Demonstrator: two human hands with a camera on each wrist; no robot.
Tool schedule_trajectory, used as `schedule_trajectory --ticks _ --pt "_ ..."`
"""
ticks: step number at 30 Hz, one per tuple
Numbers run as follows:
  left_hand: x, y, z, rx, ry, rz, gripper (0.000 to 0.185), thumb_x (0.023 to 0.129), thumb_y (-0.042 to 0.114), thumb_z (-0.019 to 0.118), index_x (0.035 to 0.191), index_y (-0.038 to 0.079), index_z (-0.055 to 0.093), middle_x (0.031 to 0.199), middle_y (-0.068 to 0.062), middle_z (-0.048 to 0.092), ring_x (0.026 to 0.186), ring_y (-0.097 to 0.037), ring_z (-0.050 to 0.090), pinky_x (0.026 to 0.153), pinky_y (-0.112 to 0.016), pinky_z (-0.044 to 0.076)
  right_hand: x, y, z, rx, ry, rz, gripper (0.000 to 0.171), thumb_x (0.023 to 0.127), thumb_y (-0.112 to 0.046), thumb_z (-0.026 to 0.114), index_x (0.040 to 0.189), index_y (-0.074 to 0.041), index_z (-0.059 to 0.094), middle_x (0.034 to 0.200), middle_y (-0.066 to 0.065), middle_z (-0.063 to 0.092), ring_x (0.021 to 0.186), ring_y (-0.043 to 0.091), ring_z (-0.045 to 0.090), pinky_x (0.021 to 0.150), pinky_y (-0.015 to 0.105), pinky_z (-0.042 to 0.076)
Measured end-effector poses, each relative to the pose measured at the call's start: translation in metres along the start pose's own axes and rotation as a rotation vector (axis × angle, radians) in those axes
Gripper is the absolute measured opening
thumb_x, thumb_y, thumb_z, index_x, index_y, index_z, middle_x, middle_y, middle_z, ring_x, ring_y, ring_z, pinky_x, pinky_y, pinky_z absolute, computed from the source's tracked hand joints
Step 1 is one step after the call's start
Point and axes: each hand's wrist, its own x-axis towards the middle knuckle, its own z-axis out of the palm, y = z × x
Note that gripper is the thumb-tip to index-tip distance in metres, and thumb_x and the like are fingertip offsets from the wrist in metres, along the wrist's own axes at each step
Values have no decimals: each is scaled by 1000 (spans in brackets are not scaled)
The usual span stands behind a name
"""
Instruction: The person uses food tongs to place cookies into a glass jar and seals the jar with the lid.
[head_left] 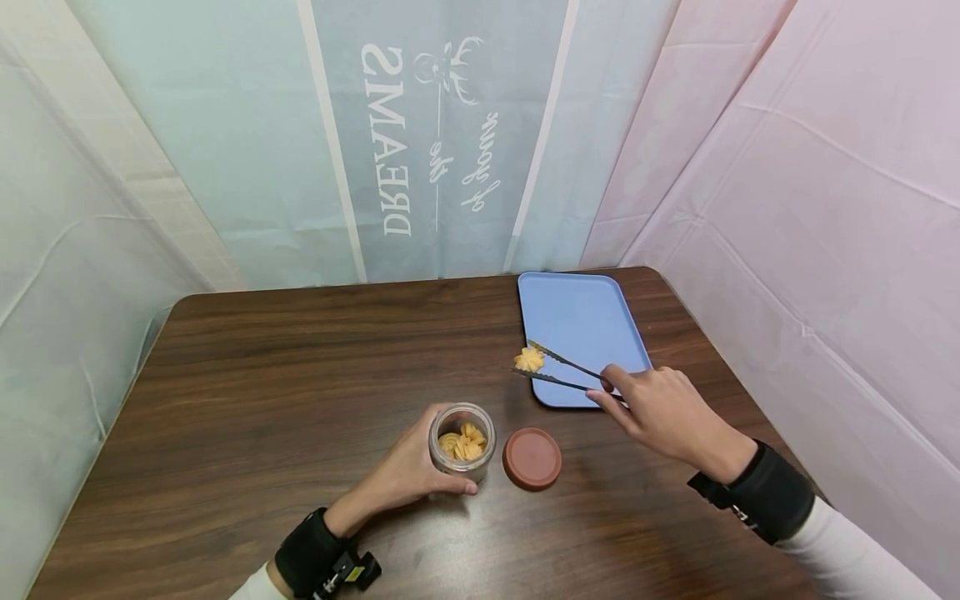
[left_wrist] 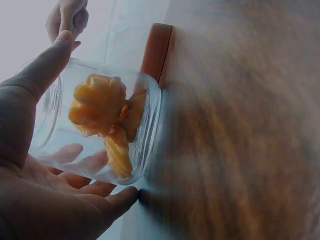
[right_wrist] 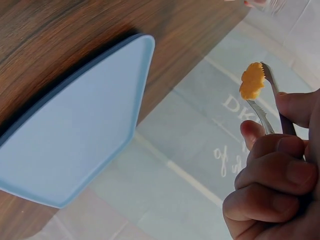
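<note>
Tongs [head_left: 564, 372] sit pinched in the right hand [head_left: 660, 412], thumb and fingers curled round their handles, and their tips clamp one orange cookie [head_left: 528, 359] held in the air at the near left edge of the blue tray [head_left: 581, 321]. Left hand [head_left: 408, 475] wraps the glass jar [head_left: 461, 442], thumb on one side and fingers on the other, keeping it upright on the wooden bench [head_left: 300, 392]. Inside the open jar lie more cookies [head_left: 462, 444] of the same kind. Just to the jar's right, a brown lid [head_left: 532, 458] rests flat on the bench, between jar and tray. Both wrists wear black bands.
</note>
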Motion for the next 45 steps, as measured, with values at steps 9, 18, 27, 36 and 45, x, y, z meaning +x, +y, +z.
schedule_trajectory --ticks 9,18,27,36,45 --pt "0 0 0 10 2 -3 100 65 35 104 146 11 50 138 -7 65 127 -30 62 110 -52 47 2 -15 -6 22 12 -55 38 111 -47 52 93 -14 60 57 -20 30 47 -5 26 45 20 23" --pt "0 0 -1 11 1 -13 100 65 35 103 146 11 49 139 -8 65 127 -29 62 110 -52 47 8 -33 -12 44 50 -138 46 113 -51 39 91 -16 58 60 -21 30 50 -5 25 46 18 22" --pt "-1 -1 -1 0 -9 4 102 66 33 103 148 10 48 143 -8 64 130 -30 61 112 -54 46 9 -50 -11 74 90 -236 45 114 -49 38 90 -17 57 58 -21 29 52 -10 16 48 14 12" --pt "-1 2 -1 30 -2 -28 105 64 33 104 149 8 47 140 -6 65 126 -25 63 108 -47 49 8 -62 -12 73 73 -258 45 114 -49 38 90 -17 58 58 -21 27 53 -10 11 51 13 5" --pt "-1 3 0 27 4 -40 104 64 29 104 149 8 47 140 -6 65 126 -25 62 108 -47 49 12 -65 -14 70 53 -258 45 114 -50 37 91 -19 59 57 -21 30 49 -9 16 49 13 8"
